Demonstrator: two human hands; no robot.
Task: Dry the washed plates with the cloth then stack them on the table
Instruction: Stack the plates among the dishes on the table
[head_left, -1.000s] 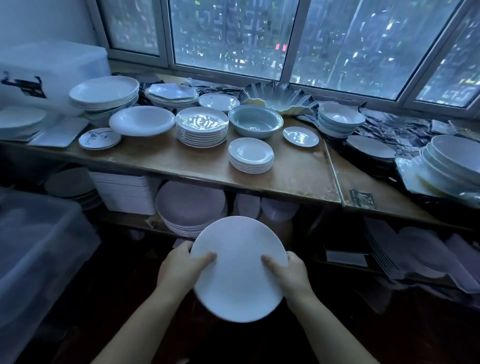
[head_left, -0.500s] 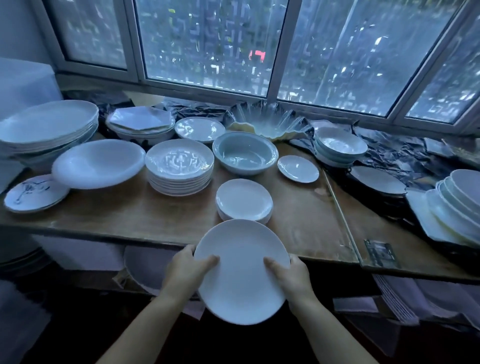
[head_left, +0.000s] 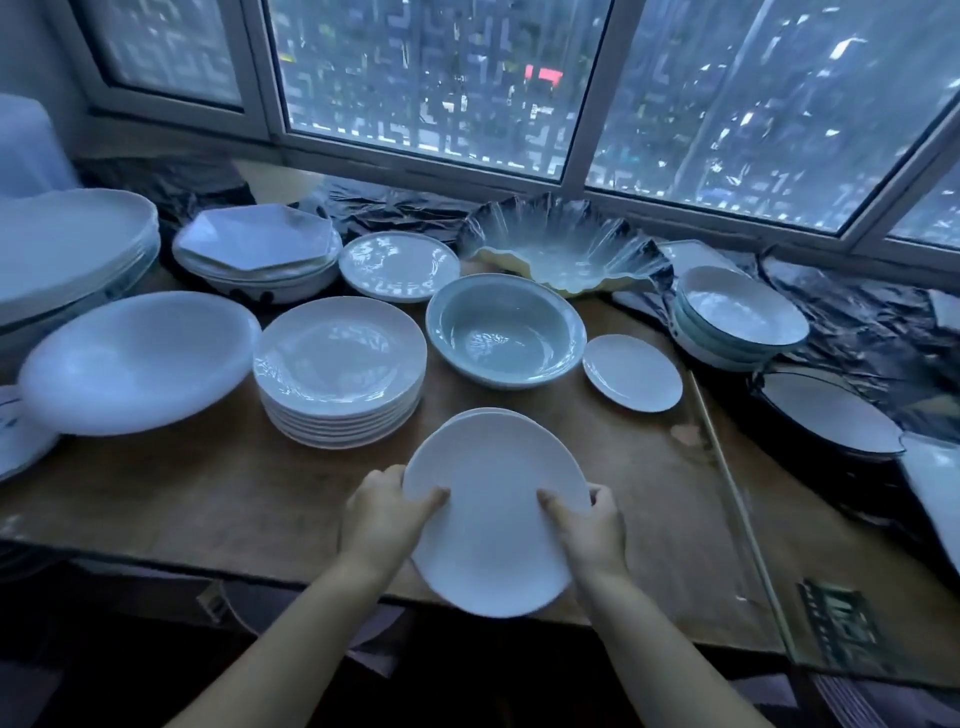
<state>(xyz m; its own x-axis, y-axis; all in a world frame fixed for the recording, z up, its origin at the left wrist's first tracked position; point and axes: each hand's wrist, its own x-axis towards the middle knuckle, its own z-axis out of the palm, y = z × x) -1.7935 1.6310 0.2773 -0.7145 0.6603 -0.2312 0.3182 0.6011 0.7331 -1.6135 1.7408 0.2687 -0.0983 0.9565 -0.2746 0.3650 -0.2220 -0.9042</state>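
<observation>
I hold a round white plate (head_left: 493, 514) with both hands over the near part of the wooden table (head_left: 208, 499). My left hand (head_left: 382, 517) grips its left rim, thumb on top. My right hand (head_left: 589, 530) grips its right rim the same way. The plate tilts toward me and covers most of a small stack of white plates (head_left: 485, 414), whose far rim shows just behind it. No cloth is visible.
A taller stack of plates (head_left: 340, 371) stands to the left, beside a wide white bowl (head_left: 137, 358). A pale green bowl (head_left: 506, 330), a small plate (head_left: 631, 371), stacked bowls (head_left: 740, 314) and a ruffled glass dish (head_left: 563, 249) lie beyond. Windows run behind.
Both hands have carried the plate up from below table height and forward over the table, above the small stack. The view has moved closer to the table.
</observation>
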